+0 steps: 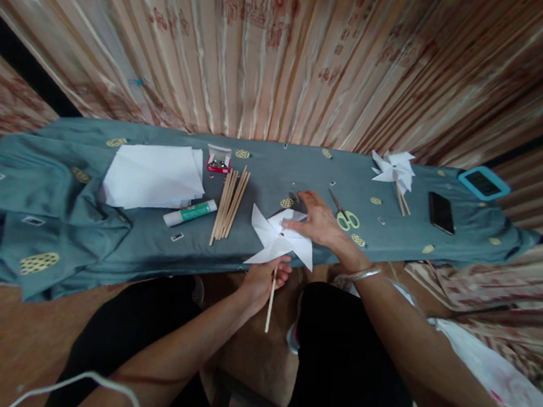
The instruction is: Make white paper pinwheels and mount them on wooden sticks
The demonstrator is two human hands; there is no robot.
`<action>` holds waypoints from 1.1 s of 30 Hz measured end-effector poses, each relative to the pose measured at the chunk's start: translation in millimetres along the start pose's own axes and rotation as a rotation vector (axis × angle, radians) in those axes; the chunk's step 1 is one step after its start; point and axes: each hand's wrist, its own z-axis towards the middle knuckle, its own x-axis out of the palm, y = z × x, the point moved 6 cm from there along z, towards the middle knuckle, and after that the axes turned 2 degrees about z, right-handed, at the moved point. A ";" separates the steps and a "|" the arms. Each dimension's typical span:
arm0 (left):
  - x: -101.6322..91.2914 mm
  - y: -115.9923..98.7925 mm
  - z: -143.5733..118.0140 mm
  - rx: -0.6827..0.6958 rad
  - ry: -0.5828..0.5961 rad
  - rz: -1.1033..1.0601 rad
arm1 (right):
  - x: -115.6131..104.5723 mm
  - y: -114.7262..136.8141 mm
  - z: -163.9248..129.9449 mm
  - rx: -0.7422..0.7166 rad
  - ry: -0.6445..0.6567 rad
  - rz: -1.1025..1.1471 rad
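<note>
You are seated at a long surface draped in a blue-grey cloth with yellow oval motifs, looking down at your two bare hands. Your left hand is curled closed around a thin pale wooden stick, gripping it near its top at the near edge of the surface, so that the stick hangs down towards your lap. On top of that stick sits a white folded-paper pinwheel, its blades lying nearly flat over the cloth, which seems to keep it steady while the other hand works on it.

Your right hand, with a silver bangle at the wrist, reaches in from the right, palm down. Its fingers are spread loosely and rest on the pinwheel's far right blade, pressing rather than gripping; nothing is closed in them. Both forearms angle inwards and meet at the pinwheel.

Just to the left lies a bundle of spare wooden sticks, then a white glue stick with a green label, a stack of white paper sheets and a small red-and-white box of pins. Just to the right of your hand lie yellow-handled scissors. Further right are finished white pinwheels, a black phone and a device in a turquoise case.
</note>
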 end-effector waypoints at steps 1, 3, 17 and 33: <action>0.1 0.0 -0.3 0.000 0.000 -0.002 | -10.7 6.7 0.1 -0.042 -0.050 -0.057; -0.2 0.7 0.0 0.001 -0.001 -0.006 | -27.9 20.1 -0.1 -0.090 -0.060 -0.178; -3.3 6.6 8.6 0.030 0.041 -0.030 | 17.1 42.5 9.2 -0.150 0.726 -0.250; -2.0 9.9 11.9 0.028 0.045 -0.024 | 19.5 67.8 3.2 -0.244 0.736 -0.524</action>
